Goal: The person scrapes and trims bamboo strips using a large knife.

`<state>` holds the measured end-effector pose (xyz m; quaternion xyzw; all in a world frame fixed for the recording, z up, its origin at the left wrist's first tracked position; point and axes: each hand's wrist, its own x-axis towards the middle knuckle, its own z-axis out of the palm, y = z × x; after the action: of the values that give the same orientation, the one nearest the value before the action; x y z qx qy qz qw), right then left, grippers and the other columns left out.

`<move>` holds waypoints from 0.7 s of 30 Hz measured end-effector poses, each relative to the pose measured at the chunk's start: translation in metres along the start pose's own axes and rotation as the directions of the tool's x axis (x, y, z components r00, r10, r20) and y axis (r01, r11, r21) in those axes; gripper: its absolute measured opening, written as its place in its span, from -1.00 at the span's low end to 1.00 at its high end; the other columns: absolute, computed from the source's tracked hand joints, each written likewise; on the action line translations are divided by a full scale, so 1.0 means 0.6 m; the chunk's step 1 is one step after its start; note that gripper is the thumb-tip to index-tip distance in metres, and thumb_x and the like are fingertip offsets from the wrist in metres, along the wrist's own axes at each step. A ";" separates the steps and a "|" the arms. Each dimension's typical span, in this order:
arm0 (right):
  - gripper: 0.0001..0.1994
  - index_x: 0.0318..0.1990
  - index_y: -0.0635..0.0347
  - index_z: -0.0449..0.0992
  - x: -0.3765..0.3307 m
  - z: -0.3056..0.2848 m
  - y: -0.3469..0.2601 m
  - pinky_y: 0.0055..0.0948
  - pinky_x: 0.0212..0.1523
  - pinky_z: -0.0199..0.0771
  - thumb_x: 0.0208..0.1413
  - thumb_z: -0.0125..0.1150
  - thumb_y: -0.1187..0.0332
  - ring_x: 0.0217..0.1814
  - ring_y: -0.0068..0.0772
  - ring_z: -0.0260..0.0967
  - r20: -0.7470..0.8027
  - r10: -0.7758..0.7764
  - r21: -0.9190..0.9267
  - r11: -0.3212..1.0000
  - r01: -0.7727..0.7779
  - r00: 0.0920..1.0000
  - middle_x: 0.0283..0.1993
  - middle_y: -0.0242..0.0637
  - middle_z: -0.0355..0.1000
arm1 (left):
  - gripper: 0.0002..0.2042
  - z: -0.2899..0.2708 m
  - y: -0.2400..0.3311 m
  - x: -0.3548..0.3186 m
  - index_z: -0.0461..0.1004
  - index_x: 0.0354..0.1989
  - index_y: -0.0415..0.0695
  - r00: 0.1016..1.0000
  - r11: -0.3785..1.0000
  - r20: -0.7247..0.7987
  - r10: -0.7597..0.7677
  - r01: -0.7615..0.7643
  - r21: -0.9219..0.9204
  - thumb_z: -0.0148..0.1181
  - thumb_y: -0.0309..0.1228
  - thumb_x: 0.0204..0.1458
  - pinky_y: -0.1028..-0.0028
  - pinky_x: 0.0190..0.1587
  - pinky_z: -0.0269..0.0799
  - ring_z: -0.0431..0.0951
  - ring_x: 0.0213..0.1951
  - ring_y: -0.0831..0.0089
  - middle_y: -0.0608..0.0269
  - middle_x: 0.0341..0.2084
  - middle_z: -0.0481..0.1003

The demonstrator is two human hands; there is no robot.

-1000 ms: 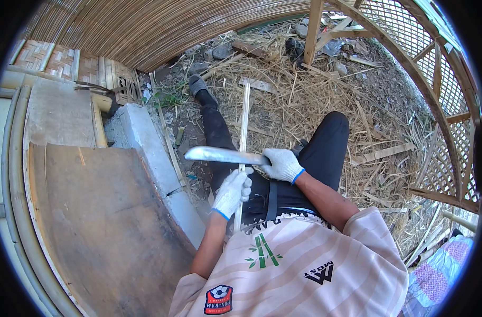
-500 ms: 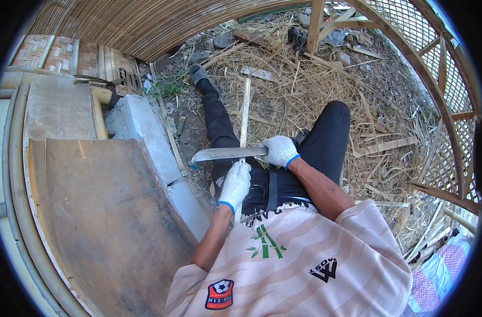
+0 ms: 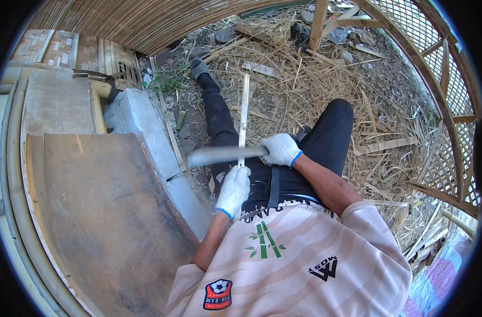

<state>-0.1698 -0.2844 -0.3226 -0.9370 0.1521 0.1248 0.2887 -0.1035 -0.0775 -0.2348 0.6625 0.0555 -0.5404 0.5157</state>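
My left hand (image 3: 234, 190), in a white glove, grips the near end of a long pale bamboo strip (image 3: 244, 112) that points away from me over my left leg. My right hand (image 3: 280, 149), also gloved, holds the handle of a broad knife whose blurred blade (image 3: 220, 156) lies across the strip, pointing left. Both hands sit above my lap; I am seated in black trousers with the left leg stretched out.
A concrete curb (image 3: 146, 132) and a large wooden board (image 3: 103, 211) lie to my left. Dry straw and bamboo scraps (image 3: 315, 79) cover the ground. Woven bamboo walls (image 3: 114, 26) curve behind; a lattice panel (image 3: 452, 105) stands on the right.
The knife blade has slid along the strip toward my body, and both hands have shifted slightly closer to my lap. The blade is motion-blurred now.
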 end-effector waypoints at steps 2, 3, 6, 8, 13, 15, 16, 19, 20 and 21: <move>-0.70 -0.16 -0.07 0.68 0.002 0.008 0.010 -0.07 -0.17 0.58 -0.09 0.29 0.15 -0.22 0.02 0.60 -0.031 -0.150 0.037 0.988 0.151 0.988 -0.33 -0.09 0.61 | -0.83 -0.001 -0.007 -0.009 0.39 -0.25 0.03 0.999 0.999 -0.035 -0.018 0.020 0.039 -0.03 -0.23 0.38 0.61 -0.74 -0.05 0.08 -0.76 0.76 0.64 -0.71 0.12; -0.74 -0.21 -0.08 0.70 0.004 -0.015 0.009 -0.08 -0.13 0.60 -0.07 0.27 0.14 -0.20 0.02 0.60 -0.043 0.042 0.045 0.998 -0.040 0.998 -0.31 -0.08 0.61 | -0.84 0.002 -0.011 -0.018 0.39 -0.25 0.03 0.999 0.999 -0.047 -0.005 0.007 0.051 -0.03 -0.24 0.38 0.60 -0.74 -0.05 0.07 -0.76 0.75 0.64 -0.71 0.11; -0.72 -0.24 0.02 0.69 0.030 -0.006 0.062 -0.06 -0.09 0.60 0.01 0.19 0.11 -0.18 0.01 0.61 -0.099 0.345 0.127 0.935 -0.332 0.934 -0.29 -0.05 0.62 | -0.84 0.016 0.009 -0.026 0.39 -0.25 0.03 0.999 0.999 -0.009 -0.035 0.035 0.005 -0.04 -0.25 0.38 0.60 -0.74 -0.05 0.07 -0.76 0.74 0.64 -0.72 0.11; -0.72 -0.26 0.04 0.69 0.024 -0.007 0.040 -0.06 -0.09 0.60 0.01 0.19 0.12 -0.19 0.02 0.60 -0.114 0.309 0.119 0.948 -0.295 0.944 -0.29 -0.04 0.61 | -0.83 0.008 0.006 -0.030 0.38 -0.24 0.02 0.999 0.999 -0.018 -0.049 0.049 -0.007 -0.04 -0.24 0.39 0.60 -0.73 -0.05 0.07 -0.76 0.73 0.62 -0.70 0.13; -0.77 -0.31 0.01 0.69 0.011 -0.010 0.037 -0.03 -0.12 0.58 -0.03 0.25 0.15 -0.23 0.04 0.59 -0.080 0.010 0.069 0.998 -0.005 0.997 -0.31 -0.05 0.61 | -0.83 -0.001 -0.012 -0.029 0.37 -0.23 0.02 0.999 0.992 0.003 0.046 -0.046 0.114 -0.04 -0.22 0.39 0.59 -0.74 -0.04 0.09 -0.75 0.74 0.59 -0.69 0.15; -0.77 -0.26 0.00 0.72 0.035 -0.026 0.057 -0.05 -0.10 0.59 -0.03 0.26 0.18 -0.19 0.02 0.61 -0.127 0.431 0.243 0.887 -0.393 0.893 -0.25 -0.05 0.62 | -0.82 -0.014 -0.034 -0.040 0.37 -0.23 0.00 0.995 0.974 0.036 0.089 -0.095 0.206 -0.06 -0.22 0.39 0.59 -0.73 0.00 0.11 -0.75 0.73 0.58 -0.69 0.15; -0.75 -0.25 0.02 0.71 0.042 -0.023 0.071 -0.06 -0.09 0.59 -0.01 0.25 0.17 -0.17 0.02 0.61 -0.116 0.445 0.207 0.885 -0.416 0.888 -0.25 -0.04 0.62 | -0.75 0.001 0.001 -0.057 0.39 -0.30 -0.13 0.999 0.935 -0.019 0.039 -0.030 0.354 -0.13 -0.28 0.36 0.49 -0.59 0.17 0.19 -0.65 0.66 0.47 -0.66 0.21; -0.70 -0.20 0.08 0.70 0.034 -0.018 0.068 -0.05 -0.09 0.59 0.01 0.21 0.15 -0.16 0.04 0.61 -0.124 0.440 0.189 0.890 -0.414 0.890 -0.24 -0.04 0.62 | -0.79 0.000 -0.034 -0.045 0.37 -0.27 -0.02 0.998 0.971 -0.016 0.055 -0.050 0.234 -0.07 -0.22 0.39 0.60 -0.73 0.02 0.13 -0.74 0.73 0.58 -0.70 0.16; -0.70 -0.19 0.07 0.69 0.034 -0.021 0.056 -0.05 -0.09 0.59 0.01 0.21 0.15 -0.17 0.04 0.60 -0.114 0.337 0.129 0.938 -0.322 0.935 -0.24 -0.04 0.62 | -0.79 0.002 -0.012 -0.052 0.37 -0.27 -0.02 0.999 0.988 -0.025 -0.026 0.030 0.149 -0.07 -0.22 0.39 0.59 -0.72 0.01 0.13 -0.74 0.73 0.59 -0.70 0.16; -0.70 -0.18 0.06 0.69 0.030 -0.026 0.043 -0.04 -0.09 0.59 0.01 0.20 0.15 -0.17 0.04 0.60 -0.092 0.229 0.066 0.972 -0.224 0.969 -0.25 -0.04 0.62 | -0.79 -0.001 -0.013 -0.054 0.37 -0.27 -0.02 0.999 0.989 -0.026 -0.027 0.031 0.145 -0.07 -0.22 0.39 0.59 -0.72 0.01 0.13 -0.74 0.73 0.59 -0.70 0.16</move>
<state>-0.1603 -0.3177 -0.3287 -0.9102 0.2758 0.1061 0.2904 -0.1215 -0.0578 -0.2148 0.7040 0.0318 -0.5425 0.4573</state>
